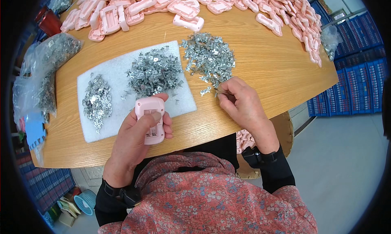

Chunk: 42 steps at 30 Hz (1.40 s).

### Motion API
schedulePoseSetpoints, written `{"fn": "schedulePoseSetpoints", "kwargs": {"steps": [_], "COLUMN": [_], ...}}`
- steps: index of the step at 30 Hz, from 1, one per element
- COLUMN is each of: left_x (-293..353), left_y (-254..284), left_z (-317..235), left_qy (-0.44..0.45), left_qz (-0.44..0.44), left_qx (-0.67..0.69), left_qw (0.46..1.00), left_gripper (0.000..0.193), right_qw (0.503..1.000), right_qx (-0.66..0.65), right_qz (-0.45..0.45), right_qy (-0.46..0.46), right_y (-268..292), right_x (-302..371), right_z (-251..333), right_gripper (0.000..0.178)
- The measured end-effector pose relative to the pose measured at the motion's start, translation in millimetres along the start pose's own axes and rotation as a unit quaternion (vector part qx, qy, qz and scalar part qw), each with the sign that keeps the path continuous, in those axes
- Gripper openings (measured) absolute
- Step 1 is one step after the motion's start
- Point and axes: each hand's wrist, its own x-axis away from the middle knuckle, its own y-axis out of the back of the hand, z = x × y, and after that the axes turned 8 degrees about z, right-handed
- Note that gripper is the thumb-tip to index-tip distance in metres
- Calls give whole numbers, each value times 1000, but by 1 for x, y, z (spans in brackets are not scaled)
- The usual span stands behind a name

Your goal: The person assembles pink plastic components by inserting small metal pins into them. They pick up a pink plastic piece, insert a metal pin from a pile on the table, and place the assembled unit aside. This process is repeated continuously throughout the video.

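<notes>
My left hand (134,132) is closed around a pink plastic housing (155,104), its thumb pressed into the open battery compartment. Small metal pieces show at the compartment's lower end. At the near edge of a loose pile of small metal clips (209,56), my right hand (241,101) pinches its thumb and fingers together; what lies between them is too small to make out. A white foam sheet (118,132) lies under my left hand's far side, bearing a dark heap of springy metal contacts (154,71) and a smaller pile of shiny metal contacts (97,101).
Many pink housings (185,9) are heaped along the table's far side and right end. Plastic bags of metal parts (49,67) and a red container (49,22) stand at the left. Blue bins (346,87) are stacked at the right; below the table sits a box of pink parts (245,140).
</notes>
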Motion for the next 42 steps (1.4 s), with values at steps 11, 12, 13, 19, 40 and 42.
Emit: {"fn": "schedulePoseSetpoints", "kwargs": {"steps": [11, 12, 13, 19, 40, 42], "left_x": [-1, 0, 0, 3, 0, 0], "left_y": [7, 6, 6, 10, 11, 10], "left_z": [2, 2, 2, 2, 3, 3], "left_qy": [-1, -1, -2, -9, -2, -1], "left_qz": [-5, -8, -10, -9, -10, -11], "left_qx": [7, 10, 13, 22, 12, 10], "left_qw": [1000, 1000, 1000, 1000, 1000, 1000], "left_gripper": [45, 45, 45, 44, 44, 44], "right_qw": [997, 996, 995, 994, 993, 996], "right_qx": [-37, -30, -29, -28, -115, -80], "right_qz": [3, 3, 7, -39, 37, 34], "right_qy": [73, 89, 92, 97, -12, 30], "right_y": [-29, -31, -33, -23, 3, -6], "right_x": [-14, -16, -18, -19, -23, -26], "right_z": [33, 36, 38, 21, 17, 21], "right_gripper": [11, 11, 11, 13, 10, 11]}}
